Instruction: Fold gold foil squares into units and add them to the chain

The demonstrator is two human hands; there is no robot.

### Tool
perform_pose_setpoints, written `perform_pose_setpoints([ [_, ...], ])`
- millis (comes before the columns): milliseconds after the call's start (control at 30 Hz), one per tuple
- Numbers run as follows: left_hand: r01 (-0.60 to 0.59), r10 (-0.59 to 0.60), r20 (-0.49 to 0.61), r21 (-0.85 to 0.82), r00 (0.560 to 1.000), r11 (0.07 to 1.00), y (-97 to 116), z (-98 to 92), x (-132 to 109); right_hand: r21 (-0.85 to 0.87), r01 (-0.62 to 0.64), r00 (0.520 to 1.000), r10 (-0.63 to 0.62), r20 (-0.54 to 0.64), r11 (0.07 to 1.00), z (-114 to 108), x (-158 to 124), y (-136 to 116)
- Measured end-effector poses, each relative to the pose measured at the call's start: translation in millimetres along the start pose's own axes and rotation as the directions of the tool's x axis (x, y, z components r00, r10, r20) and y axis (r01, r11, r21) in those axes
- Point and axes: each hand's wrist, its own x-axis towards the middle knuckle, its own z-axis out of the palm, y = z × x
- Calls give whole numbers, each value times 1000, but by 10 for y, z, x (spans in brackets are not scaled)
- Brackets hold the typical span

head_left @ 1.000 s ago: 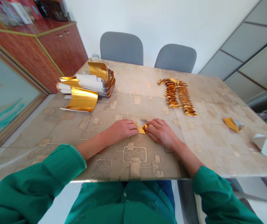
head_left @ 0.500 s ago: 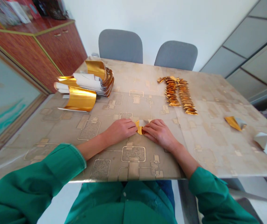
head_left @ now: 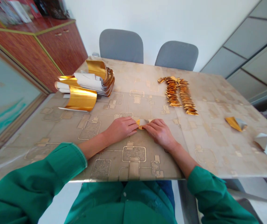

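A small folded piece of gold foil (head_left: 141, 123) lies on the table between my hands, its silvery white side showing on top. My left hand (head_left: 121, 129) presses its fingertips against the piece from the left, and my right hand (head_left: 159, 134) holds it from the right. Farther left stands a stack of curled gold-and-white foil sheets (head_left: 80, 98). A double row of small folded gold pieces (head_left: 178, 95) lies beyond my hands. To the right are a loose gold foil piece (head_left: 235, 123) and a white-backed piece (head_left: 266, 145).
The table (head_left: 208, 149) has a beige patterned cover, and its near edge runs just past my wrists. Two grey chairs (head_left: 121, 46) stand beyond the far edge. A reddish wooden cabinet (head_left: 58, 46) stands at the left.
My fingers have closed in on the foil piece from both sides. The piece now looks flatter and narrower, with more of its silvery side showing.
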Motion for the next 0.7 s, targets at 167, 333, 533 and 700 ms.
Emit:
perform_pose_setpoints([
  [167, 71, -71, -38, 12, 997, 997, 60, 43, 16, 2, -39, 999, 39, 12, 999, -8, 10, -46],
  [333, 68, -65, -57, 45, 996, 997, 121, 47, 7, 82, -144, 987, 149, -59, 986, 42, 5, -57],
  [533, 149, -153, -68, -57, 986, 987, 155, 32, 9, 171, -211, 972, 225, -69, 963, 74, -7, -25],
  [700, 177, -185, -58, -118, 981, 977, 152, 42, 1, 166, -224, 972, 233, -36, 960, 19, -13, -32],
])
